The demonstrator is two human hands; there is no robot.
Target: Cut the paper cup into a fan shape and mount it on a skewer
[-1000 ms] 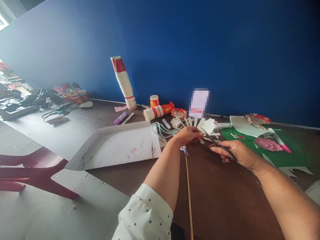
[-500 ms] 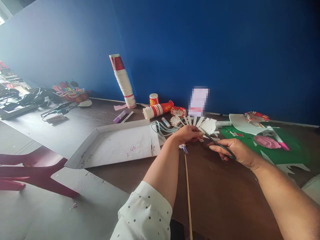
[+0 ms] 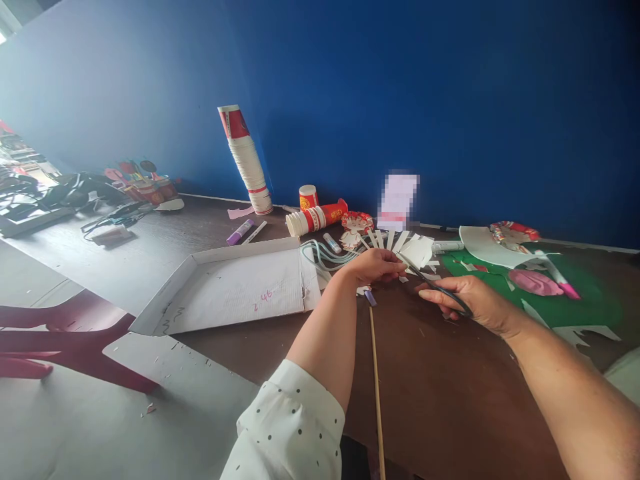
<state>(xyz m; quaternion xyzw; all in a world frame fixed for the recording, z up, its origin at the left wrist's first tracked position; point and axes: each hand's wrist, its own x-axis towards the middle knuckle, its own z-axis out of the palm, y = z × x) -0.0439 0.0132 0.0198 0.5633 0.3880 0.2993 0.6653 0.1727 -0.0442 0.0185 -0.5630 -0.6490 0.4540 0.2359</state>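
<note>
My left hand (image 3: 376,267) is closed on what looks like a paper cup (image 3: 416,252), its white side cut into strips that fan outward. The fingers hide its base. In my right hand (image 3: 477,303) is a pair of dark-handled scissors (image 3: 443,290), fingers wrapped round the handles. The blades point left and reach the white paper beside my left fingertips; whether they are parted I cannot tell. Small white scraps (image 3: 404,279) lie just below. A thin wooden stick (image 3: 376,373) with a purple piece at its top lies below my left hand.
A shallow white box lid (image 3: 240,293) lies left of my left forearm. Behind stand a tall stack of paper cups (image 3: 247,163) and a lying red stack (image 3: 317,219). A green sheet (image 3: 490,273) with a pink disc (image 3: 535,283) is at right. A pink plastic stool (image 3: 75,333) stands left.
Both hands, the paper cup and the scissors stay in nearly the same place. The view has shifted very slightly.
</note>
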